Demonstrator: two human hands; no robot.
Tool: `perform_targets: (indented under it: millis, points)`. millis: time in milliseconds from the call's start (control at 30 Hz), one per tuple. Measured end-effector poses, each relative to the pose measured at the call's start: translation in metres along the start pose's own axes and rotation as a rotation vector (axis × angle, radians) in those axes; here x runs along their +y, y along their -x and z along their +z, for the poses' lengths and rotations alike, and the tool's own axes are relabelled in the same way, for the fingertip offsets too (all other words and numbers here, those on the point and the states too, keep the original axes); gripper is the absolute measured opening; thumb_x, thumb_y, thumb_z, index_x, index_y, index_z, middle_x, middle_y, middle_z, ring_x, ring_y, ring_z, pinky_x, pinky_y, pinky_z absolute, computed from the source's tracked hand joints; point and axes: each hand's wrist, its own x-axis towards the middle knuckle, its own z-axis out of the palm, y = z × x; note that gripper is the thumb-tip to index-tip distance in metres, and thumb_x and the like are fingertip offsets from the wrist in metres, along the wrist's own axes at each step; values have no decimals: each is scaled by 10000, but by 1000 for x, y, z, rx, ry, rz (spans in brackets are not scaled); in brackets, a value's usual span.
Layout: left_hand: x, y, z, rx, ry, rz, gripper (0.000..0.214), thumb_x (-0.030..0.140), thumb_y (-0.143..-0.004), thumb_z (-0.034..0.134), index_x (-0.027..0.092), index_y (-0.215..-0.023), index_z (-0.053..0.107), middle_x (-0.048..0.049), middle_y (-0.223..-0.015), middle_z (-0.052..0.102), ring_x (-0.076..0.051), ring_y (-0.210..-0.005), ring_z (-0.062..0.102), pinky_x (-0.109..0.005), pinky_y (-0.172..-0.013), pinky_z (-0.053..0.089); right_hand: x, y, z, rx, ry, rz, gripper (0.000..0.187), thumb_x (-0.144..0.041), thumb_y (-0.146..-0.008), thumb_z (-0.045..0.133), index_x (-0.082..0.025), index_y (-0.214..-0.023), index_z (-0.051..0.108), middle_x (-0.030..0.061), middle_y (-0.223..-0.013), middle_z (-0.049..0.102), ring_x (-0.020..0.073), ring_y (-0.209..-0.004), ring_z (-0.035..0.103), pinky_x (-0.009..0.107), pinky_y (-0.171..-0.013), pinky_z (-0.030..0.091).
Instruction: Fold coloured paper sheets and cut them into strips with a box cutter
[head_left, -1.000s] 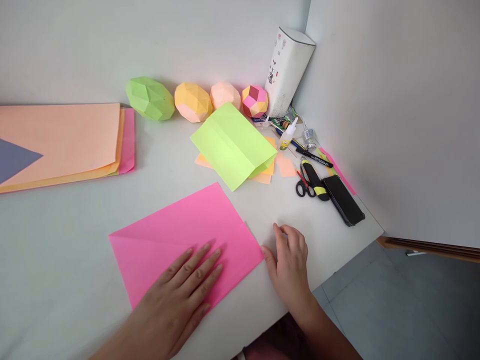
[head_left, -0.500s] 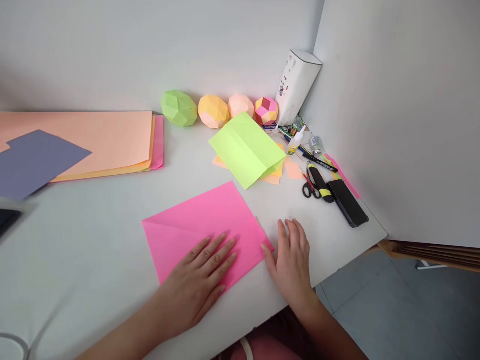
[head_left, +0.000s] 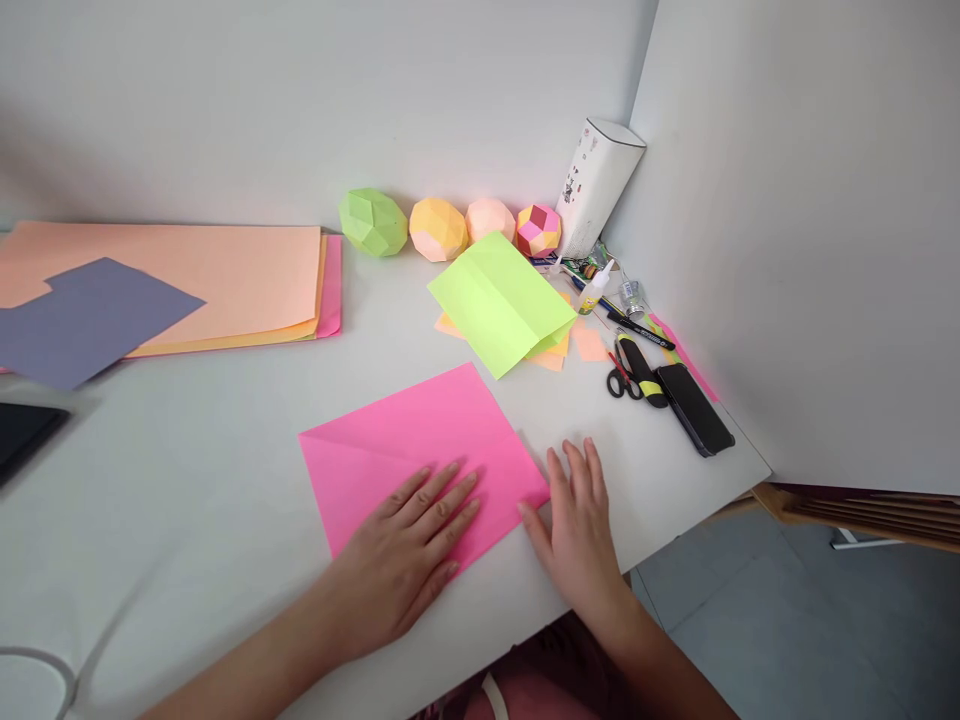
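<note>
A bright pink sheet of paper (head_left: 420,425) lies on the white table, with a crease line running from its left corner. My left hand (head_left: 412,545) rests flat on its lower part, fingers stretched out and slightly spread. At the sheet's right corner is my right hand (head_left: 574,520), its thumb by the lower edge and its fingers raised and apart just beyond the corner. Whether the thumb presses on the paper is hard to see. Behind the pink sheet lies a folded light-green sheet (head_left: 502,300) on small orange paper pieces (head_left: 589,342).
Along the wall sit a green paper polyhedron (head_left: 373,222) and several others. At right lie scissors (head_left: 622,378), a black-and-yellow cutter (head_left: 643,372), a phone (head_left: 694,408) and a glue bottle (head_left: 592,290). Large peach sheets (head_left: 247,270) and a grey-blue sheet (head_left: 97,320) are at left.
The fingers of my right hand have moved slightly left, closer to the pink sheet's right corner. My left hand stays flat on the sheet. The view has shifted a little to the left.
</note>
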Motion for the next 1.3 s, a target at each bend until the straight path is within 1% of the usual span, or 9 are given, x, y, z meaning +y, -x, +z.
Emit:
perform_targets:
  millis: [100,200,300,433,533,733,933,1067,1300]
  points:
    - [0,0,1,6,1,-1,573,295,-946,397,203,-1479,208,-59,-1547,155,-297,-1408,147,-487,-1143,143,23,-4,-3,26,-16,15,531,-400,-921,453,-129,-1367,358,215,-1387,391,379,-1372,197,605,-974,379]
    - [0,0,1,11,3,-2,574,297,-943,404,207,-1477,215,-54,-1545,165,-296,-1409,144,-485,-1145,143,31,-10,-15,34,-147,-43,401,-340,-907,490,-169,-1268,463,169,-1216,525,322,-1210,441,533,-904,450]
    - [1,0,0,2,0,-5,569,289,-943,405,200,-1474,223,-61,-1546,164,-298,-1410,138,-488,-1142,150,20,-20,-31,-151,-407,-152,157,-230,-891,517,-203,-1034,576,57,-917,620,197,-881,586,361,-763,502]
    - [1,0,1,9,2,1,564,288,-944,406,191,-1472,232,-72,-1545,162,-303,-1408,141,-493,-1138,157,3,-45,-43,-608,-486,-173,93,-144,-796,607,-207,-864,603,-28,-775,632,120,-675,575,234,-616,443]
    - [0,0,3,24,12,-1,559,292,-946,400,198,-1472,233,-66,-1545,165,-296,-1408,149,-488,-1139,158,0,-66,-42,-794,-405,-161,103,-116,-726,631,-201,-776,603,-54,-675,606,108,-620,555,200,-544,379]
    - [0,0,4,19,7,-2,566,311,-942,407,177,-1467,245,-75,-1545,160,-302,-1411,127,-490,-1141,143,-2,-83,-40,-884,-336,-145,120,-121,-650,653,-211,-683,581,-68,-634,591,106,-594,534,197,-490,323]
    - [0,0,2,5,6,-4,552,305,-944,404,157,-1458,269,-88,-1543,160,-310,-1411,118,-493,-1140,128,-5,-89,-40,-1006,-273,-4,145,-157,-605,632,-205,-569,500,-55,-570,583,122,-541,557,209,-463,327]
    - [0,0,2,6,8,-5,546,304,-949,396,154,-1458,270,-90,-1544,156,-314,-1410,120,-496,-1138,125,5,-97,-40,-1159,-292,138,169,-217,-611,622,-204,-545,467,-63,-453,544,132,-448,582,211,-442,381]
    - [0,0,2,13,10,-7,563,306,-949,400,183,-1472,231,-73,-1547,153,-306,-1411,122,-489,-1138,127,32,-102,-37,-1218,-406,277,174,-235,-618,633,-196,-573,469,-47,-475,591,128,-482,618,195,-467,399]
